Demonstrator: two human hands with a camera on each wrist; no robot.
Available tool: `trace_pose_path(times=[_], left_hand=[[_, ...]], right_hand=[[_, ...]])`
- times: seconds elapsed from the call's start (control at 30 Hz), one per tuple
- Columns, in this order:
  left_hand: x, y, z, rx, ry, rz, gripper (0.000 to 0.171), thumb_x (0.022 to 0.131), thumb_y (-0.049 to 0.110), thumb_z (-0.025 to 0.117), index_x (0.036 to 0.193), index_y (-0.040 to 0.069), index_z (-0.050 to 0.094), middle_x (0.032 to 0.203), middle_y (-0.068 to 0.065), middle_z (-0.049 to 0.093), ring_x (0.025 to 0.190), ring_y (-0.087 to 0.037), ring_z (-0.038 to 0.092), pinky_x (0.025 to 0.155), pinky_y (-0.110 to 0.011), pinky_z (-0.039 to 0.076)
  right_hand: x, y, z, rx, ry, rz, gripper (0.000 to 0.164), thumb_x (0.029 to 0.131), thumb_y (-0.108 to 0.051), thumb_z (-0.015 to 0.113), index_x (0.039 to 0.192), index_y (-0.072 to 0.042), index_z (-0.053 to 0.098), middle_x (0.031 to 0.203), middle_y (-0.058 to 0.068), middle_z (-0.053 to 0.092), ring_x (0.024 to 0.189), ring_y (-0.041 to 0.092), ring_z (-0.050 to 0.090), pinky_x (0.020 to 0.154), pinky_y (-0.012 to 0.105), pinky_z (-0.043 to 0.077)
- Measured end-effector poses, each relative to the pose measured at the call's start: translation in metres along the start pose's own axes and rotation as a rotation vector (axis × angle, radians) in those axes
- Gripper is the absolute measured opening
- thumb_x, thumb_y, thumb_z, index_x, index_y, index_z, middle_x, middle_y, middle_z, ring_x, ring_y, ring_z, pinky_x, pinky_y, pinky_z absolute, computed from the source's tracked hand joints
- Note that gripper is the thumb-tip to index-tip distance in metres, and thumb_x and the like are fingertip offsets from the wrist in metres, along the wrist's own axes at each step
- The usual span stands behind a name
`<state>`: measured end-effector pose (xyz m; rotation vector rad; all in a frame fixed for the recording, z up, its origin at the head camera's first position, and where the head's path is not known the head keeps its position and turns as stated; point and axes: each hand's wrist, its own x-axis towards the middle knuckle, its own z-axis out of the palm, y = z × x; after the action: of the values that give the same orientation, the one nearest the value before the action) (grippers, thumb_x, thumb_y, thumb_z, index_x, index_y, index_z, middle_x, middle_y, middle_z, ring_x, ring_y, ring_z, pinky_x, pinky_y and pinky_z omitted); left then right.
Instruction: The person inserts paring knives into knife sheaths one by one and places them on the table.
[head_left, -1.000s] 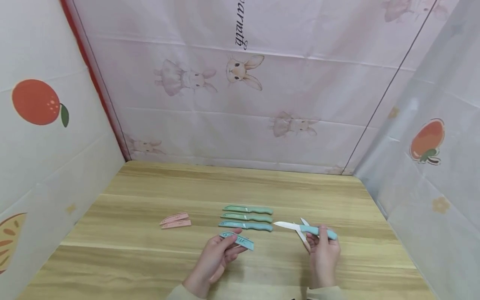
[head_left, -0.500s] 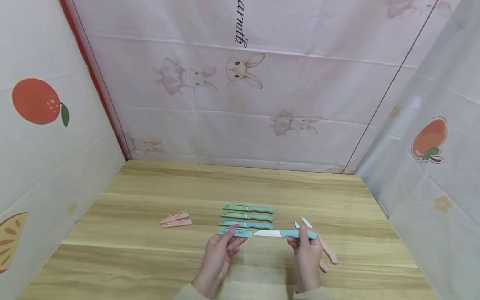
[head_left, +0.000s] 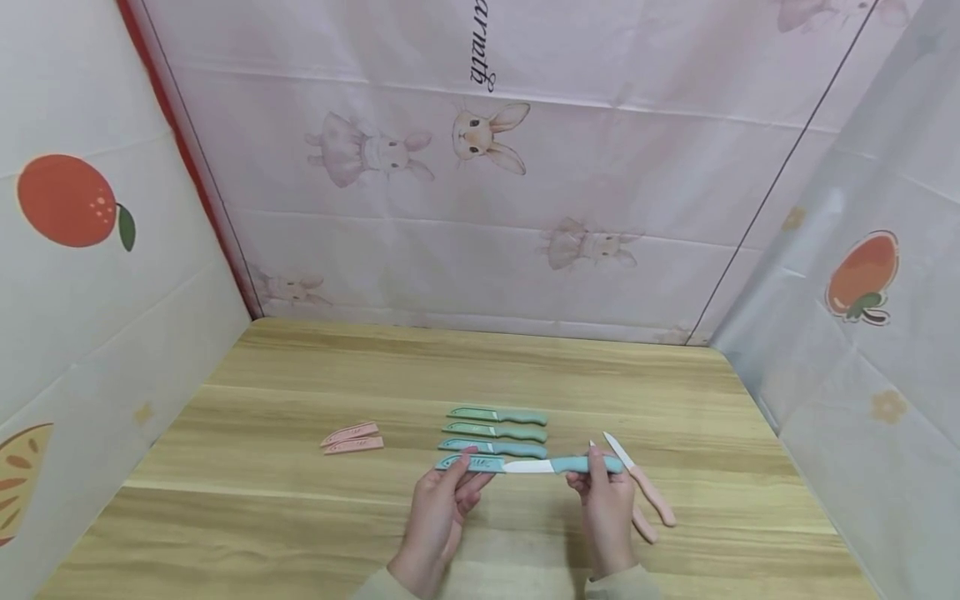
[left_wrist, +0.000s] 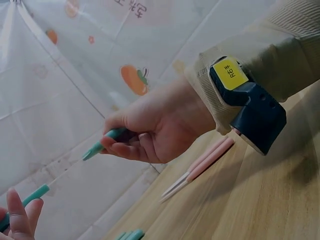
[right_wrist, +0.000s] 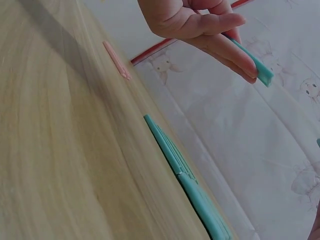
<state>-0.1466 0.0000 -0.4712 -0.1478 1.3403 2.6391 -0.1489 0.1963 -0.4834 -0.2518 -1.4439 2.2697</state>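
My left hand pinches a blue knife sheath between thumb and fingers, its mouth facing right. My right hand grips the handle of a blue paring knife, whose white blade points left. The blade tip is right at the sheath's mouth, with most of the blade showing. Both things are held up above the table, as the right wrist view shows with the sheath. Just beyond them lies a sheathed blue knife. Two unsheathed pink-handled knives lie beside my right hand, one partly hidden behind it.
Two sheathed green knives lie parallel behind the sheathed blue one. Two pink sheaths rest to the left on the wooden table. Printed fabric walls enclose the back and sides.
My right hand has brought the blue knife leftward, its tip now meeting the sheath. My left hand has turned the sheath level with the blade. The pink knives have come more into view.
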Motion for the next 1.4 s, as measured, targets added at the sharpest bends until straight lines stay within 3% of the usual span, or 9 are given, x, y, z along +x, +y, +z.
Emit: trace_pose_path(times=[0.2,0.5,0.6,0.97,1.4], left_hand=[[-0.001,0.000,0.001,-0.002,0.024,0.004,0.038,0.097,0.017,0.050,0.126,-0.009,0.046,0.108,-0.020,0.064,0.091,-0.015,0.067,0.058,-0.011,0.050],[-0.001,-0.001,0.001,-0.022,0.067,-0.011,0.040,0.097,0.018,0.051,0.127,-0.008,0.045,0.110,-0.019,0.063,0.091,-0.015,0.067,0.059,-0.012,0.051],[-0.001,-0.001,0.001,-0.024,0.086,-0.010,0.041,0.097,0.019,0.052,0.127,-0.008,0.045,0.109,-0.019,0.064,0.091,-0.016,0.067,0.059,-0.013,0.051],[0.002,-0.003,-0.002,-0.022,0.081,0.005,0.043,0.097,0.018,0.051,0.128,-0.009,0.043,0.115,-0.022,0.060,0.092,-0.015,0.066,0.057,-0.011,0.050],[0.002,-0.004,-0.002,-0.031,0.092,0.016,0.039,0.097,0.016,0.050,0.126,-0.009,0.046,0.118,-0.023,0.057,0.092,-0.016,0.066,0.056,-0.010,0.050]], right_hand=[[0.000,0.008,-0.001,-0.027,-0.073,-0.031,0.020,0.099,-0.014,0.045,0.084,-0.002,0.051,0.066,0.000,0.063,0.058,0.005,0.060,0.056,0.017,0.053],[-0.004,0.003,0.005,-0.069,0.015,0.110,0.024,0.100,-0.017,0.043,0.088,0.002,0.051,0.067,0.000,0.061,0.058,0.007,0.059,0.058,0.018,0.052],[-0.005,0.004,0.006,-0.077,0.022,0.114,0.027,0.101,-0.018,0.042,0.090,0.005,0.051,0.067,0.000,0.061,0.059,0.007,0.058,0.058,0.018,0.052],[-0.010,0.008,0.009,-0.079,0.023,0.104,0.014,0.101,-0.013,0.039,0.093,-0.004,0.046,0.069,-0.001,0.059,0.058,0.006,0.055,0.056,0.017,0.050],[-0.010,0.008,0.010,-0.115,0.028,0.115,0.016,0.101,-0.016,0.040,0.093,-0.003,0.047,0.069,-0.001,0.056,0.058,0.007,0.053,0.056,0.018,0.049]])
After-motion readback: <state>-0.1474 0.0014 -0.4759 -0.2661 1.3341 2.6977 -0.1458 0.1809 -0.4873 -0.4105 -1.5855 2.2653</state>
